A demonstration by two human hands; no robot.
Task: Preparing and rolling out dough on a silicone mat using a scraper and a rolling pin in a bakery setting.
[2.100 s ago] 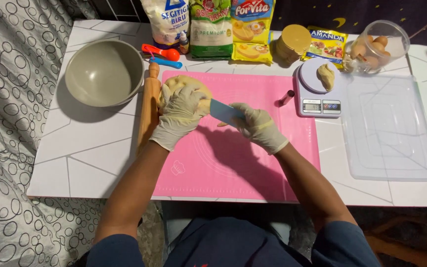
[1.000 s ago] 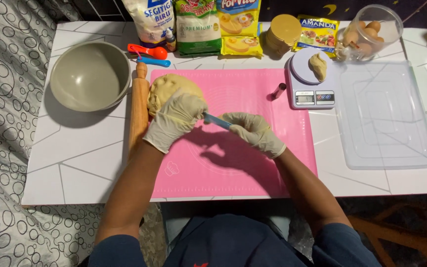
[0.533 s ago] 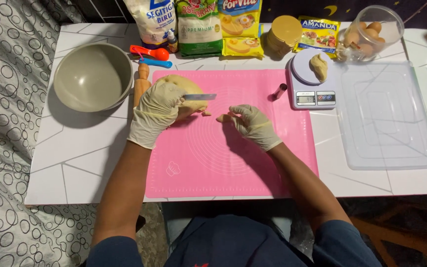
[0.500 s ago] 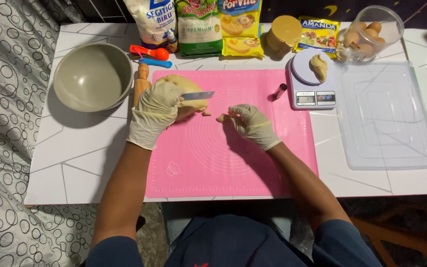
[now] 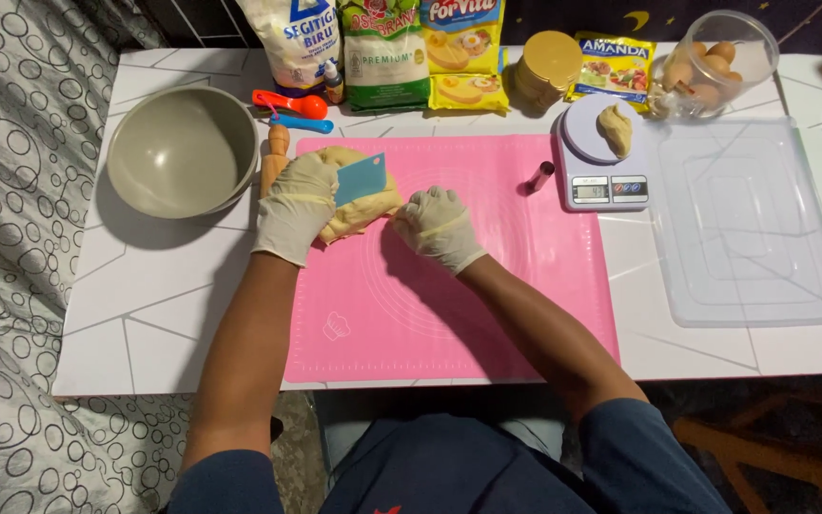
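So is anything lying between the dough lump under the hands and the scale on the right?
Only a small dark cylinder lies on the pink mat between the dough and the scale, just left of the scale. The scale's plate already carries a dough piece.

The left hand [image 5: 297, 205] covers the left part of the dough mass [image 5: 365, 205]; the blue scraper [image 5: 361, 177] hides part of its top. The rolling pin [image 5: 273, 157] is largely concealed behind that hand. The right hand [image 5: 438, 227] covers the dough's right edge; any contents of its grip cannot be determined. Packages [image 5: 387, 43] are cut off by the top edge. The scale display [image 5: 606, 188] is too small to read.
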